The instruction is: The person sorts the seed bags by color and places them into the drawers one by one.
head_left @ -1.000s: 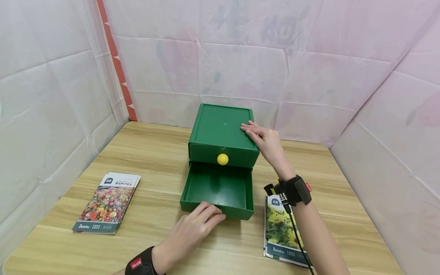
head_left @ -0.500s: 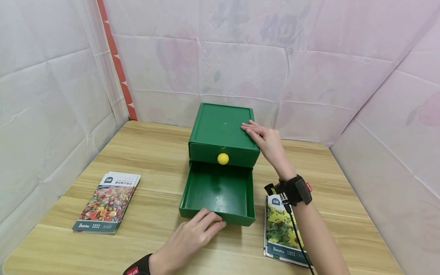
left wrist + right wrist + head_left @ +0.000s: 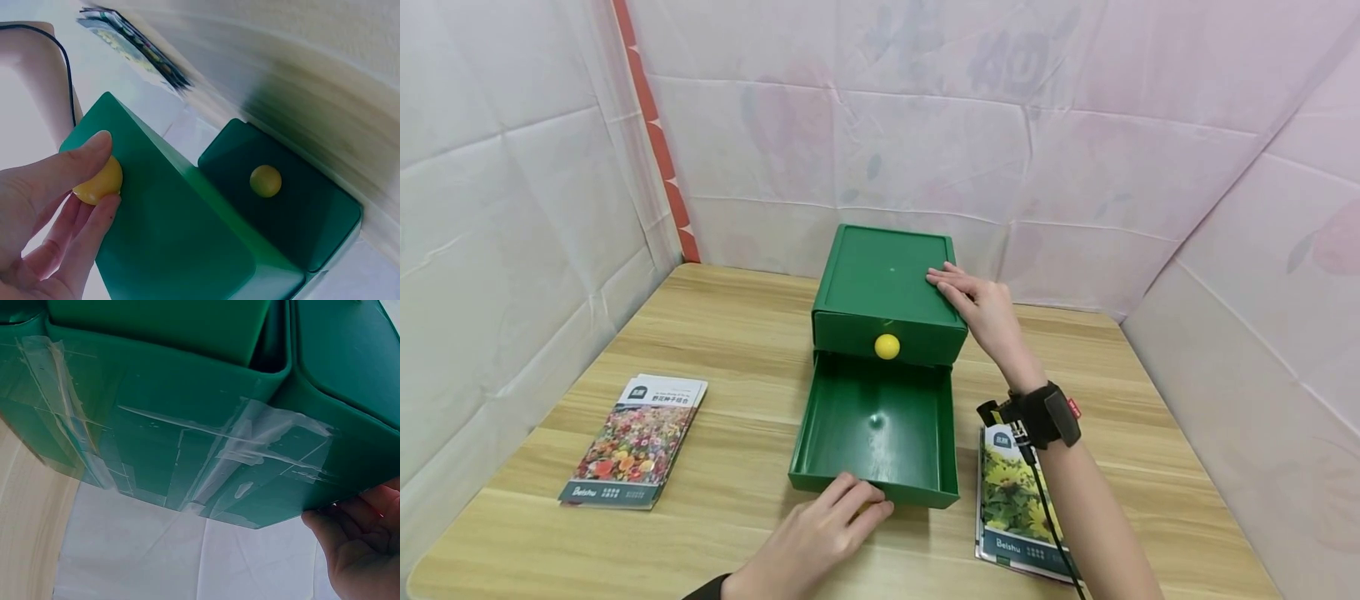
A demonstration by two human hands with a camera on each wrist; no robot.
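Note:
A green two-drawer box stands mid-table. Its lower drawer is pulled far out and is empty inside. My left hand is at the drawer's front wall; in the left wrist view my left hand pinches the drawer's yellow knob between thumb and fingers. The upper drawer is closed, with its own yellow knob showing. My right hand lies flat on the box's top right edge, fingers straight. The right wrist view shows the box's taped side and my right hand at its edge.
A stack of flower seed packets lies on the wooden table to the left. A second stack of seed packets lies right of the drawer, under my right forearm. Pale fabric walls close in the table on three sides.
The lower drawer has slid further out toward me, with my left hand drawing back on its knob. My right hand has stayed on the box top.

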